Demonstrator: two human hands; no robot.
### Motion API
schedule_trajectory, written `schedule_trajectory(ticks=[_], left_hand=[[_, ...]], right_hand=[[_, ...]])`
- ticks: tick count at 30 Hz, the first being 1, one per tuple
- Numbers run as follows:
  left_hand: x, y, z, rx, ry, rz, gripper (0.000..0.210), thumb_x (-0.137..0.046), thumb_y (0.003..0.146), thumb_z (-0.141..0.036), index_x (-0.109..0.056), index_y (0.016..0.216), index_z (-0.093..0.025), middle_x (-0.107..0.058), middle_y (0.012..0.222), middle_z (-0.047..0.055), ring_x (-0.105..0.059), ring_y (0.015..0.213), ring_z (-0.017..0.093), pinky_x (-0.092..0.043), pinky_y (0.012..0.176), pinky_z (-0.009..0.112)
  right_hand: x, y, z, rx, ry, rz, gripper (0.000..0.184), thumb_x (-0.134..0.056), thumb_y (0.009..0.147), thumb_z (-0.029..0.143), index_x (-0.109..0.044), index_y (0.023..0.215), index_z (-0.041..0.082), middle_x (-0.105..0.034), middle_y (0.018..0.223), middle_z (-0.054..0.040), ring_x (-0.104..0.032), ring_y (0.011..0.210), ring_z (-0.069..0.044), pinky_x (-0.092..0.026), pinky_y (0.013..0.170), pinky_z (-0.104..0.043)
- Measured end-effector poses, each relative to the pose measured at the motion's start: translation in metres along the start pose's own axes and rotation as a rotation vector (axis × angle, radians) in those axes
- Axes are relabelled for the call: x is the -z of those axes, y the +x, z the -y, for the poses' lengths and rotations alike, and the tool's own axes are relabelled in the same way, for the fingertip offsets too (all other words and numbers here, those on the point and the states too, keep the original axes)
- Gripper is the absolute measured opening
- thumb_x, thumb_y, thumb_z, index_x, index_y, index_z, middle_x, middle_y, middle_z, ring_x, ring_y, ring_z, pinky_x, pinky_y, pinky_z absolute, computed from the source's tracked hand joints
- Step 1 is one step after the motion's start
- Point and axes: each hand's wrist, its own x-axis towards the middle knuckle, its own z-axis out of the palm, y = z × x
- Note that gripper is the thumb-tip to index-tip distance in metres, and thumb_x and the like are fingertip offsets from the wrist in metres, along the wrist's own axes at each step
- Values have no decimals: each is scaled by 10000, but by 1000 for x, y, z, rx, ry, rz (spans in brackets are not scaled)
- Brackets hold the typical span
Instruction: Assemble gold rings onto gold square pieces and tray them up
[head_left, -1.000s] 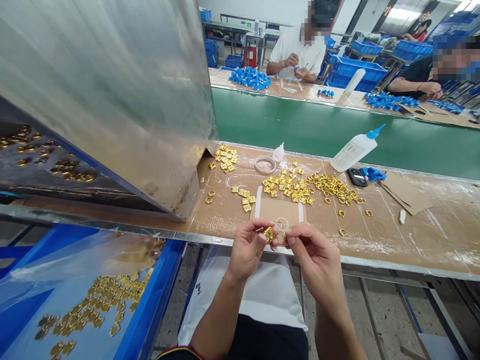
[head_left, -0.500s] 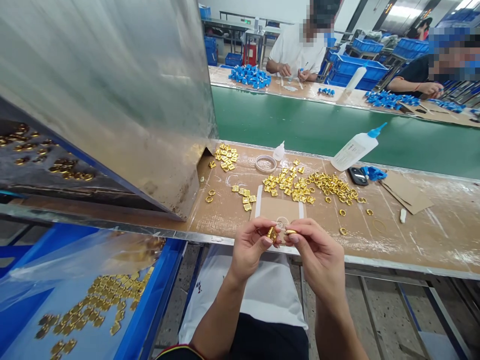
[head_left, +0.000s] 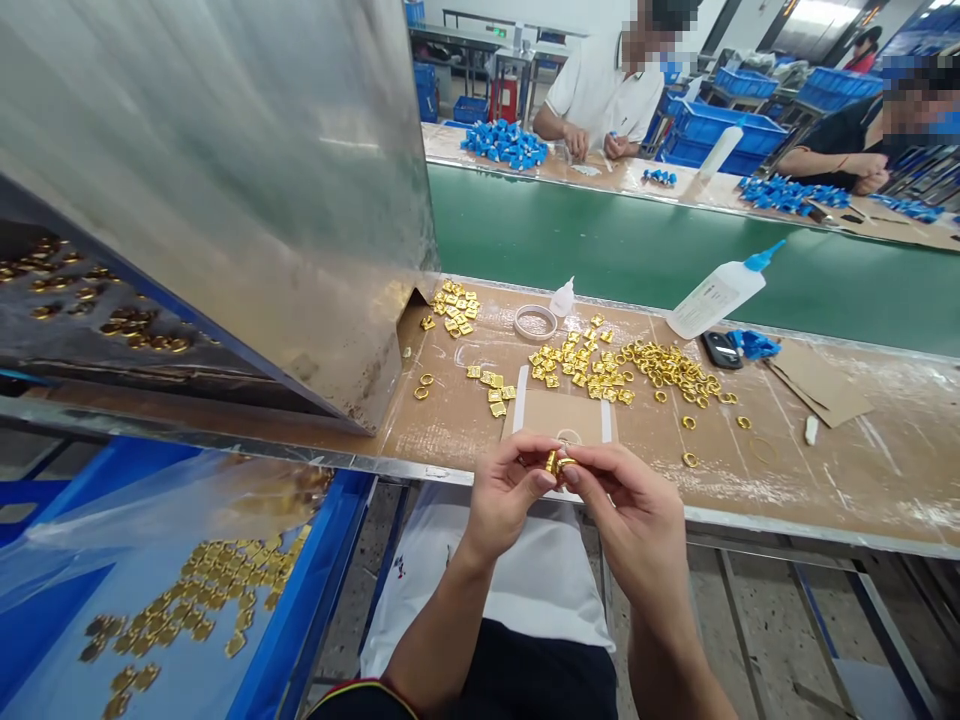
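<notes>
My left hand (head_left: 504,492) pinches a small gold square piece (head_left: 551,462) between thumb and fingers. A gold ring (head_left: 566,463) is pinched in my right hand (head_left: 634,510), and it meets the square piece; whether the two are joined cannot be made out. Both hands are over the front edge of the bench, by a cardboard sheet (head_left: 559,412) taped down with white strips. Beyond it lie a pile of gold rings (head_left: 667,370) and a scatter of gold square pieces (head_left: 574,358).
A sloping metal chute (head_left: 300,200) rises at the left. Below it, a blue crate (head_left: 345,520) holds gold pieces. A glue bottle (head_left: 716,300), a tape roll (head_left: 535,321) and a small dropper bottle (head_left: 562,298) stand by the green belt (head_left: 600,235). Co-workers sit opposite.
My right hand has moved left, bringing the ring from a small gap away up against the square piece. The whole view has shifted slightly.
</notes>
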Motion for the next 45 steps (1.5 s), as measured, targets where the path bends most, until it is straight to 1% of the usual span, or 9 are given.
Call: schedule_trajectory(ticks=[10, 16, 22, 29, 35, 37, 39, 41, 45], left_hand=[[2, -1, 1, -64, 13, 29, 237, -840, 806, -372, -800, 976, -213, -693, 829, 28, -621, 660, 105, -505, 585, 198], [8, -1, 0, -64, 58, -2, 202, -874, 767, -349, -807, 898, -210, -674, 786, 18, -631, 678, 107, -498, 591, 189], [13, 2, 0, -45, 44, -10, 234, -914, 705, -363, -815, 840, -199, -655, 729, 11, -616, 631, 106, -499, 557, 194], [12, 3, -2, 86, -110, -53, 333, -953, 624, -413, -787, 815, -197, -686, 741, -2, -597, 566, 75, -488, 516, 165], [10, 2, -10, 269, -191, -64, 417, -942, 623, -480, -776, 843, -167, -727, 768, 27, -642, 639, 107, -524, 593, 199], [8, 2, -10, 327, -229, -82, 443, -935, 626, -500, -776, 854, -155, -731, 770, 34, -643, 647, 109, -526, 610, 204], [6, 2, -9, 387, -278, -116, 440, -938, 629, -486, -779, 863, -149, -725, 753, 25, -632, 626, 96, -529, 616, 199], [4, 4, -7, 419, -315, -152, 425, -954, 619, -443, -781, 871, -148, -723, 745, 13, -632, 620, 82, -537, 629, 183], [3, 7, -5, 426, -337, -154, 417, -963, 613, -425, -778, 855, -141, -720, 720, 0, -629, 608, 56, -534, 630, 145]], right_hand=[[-3, 0, 3, 135, -144, -25, 147, -701, 896, 106, -777, 930, 227, -745, 846, -17, -714, 723, -129, -579, 630, -192], [-7, -3, -1, 251, -270, 11, 152, -674, 921, 88, -754, 897, 216, -685, 766, -4, -662, 641, -123, -535, 588, -210], [-8, -8, -4, 323, -345, 40, 158, -639, 952, 78, -740, 962, 199, -698, 821, -39, -693, 704, -145, -547, 618, -227], [-12, -4, 0, 342, -243, 55, 342, -585, 965, 45, -752, 1165, 268, -686, 890, -36, -687, 769, -146, -588, 688, -238], [-7, 1, -4, 226, -68, 51, 417, -646, 943, 102, -691, 1296, 320, -672, 1011, -35, -703, 800, -145, -615, 698, -255], [-6, 1, -9, 217, -24, 35, 388, -693, 915, 115, -702, 1253, 305, -681, 1036, -36, -706, 802, -146, -619, 712, -262], [-7, 1, -14, 235, -14, 1, 267, -691, 907, 98, -749, 1088, 286, -711, 986, -28, -714, 845, -159, -614, 745, -269], [-10, 2, -19, 233, -9, -33, 227, -659, 917, 73, -755, 965, 273, -739, 934, -21, -726, 881, -169, -609, 774, -273], [-15, 4, -27, 170, 53, -38, 197, -674, 909, 93, -753, 958, 267, -753, 909, -21, -728, 856, -168, -604, 747, -264]])
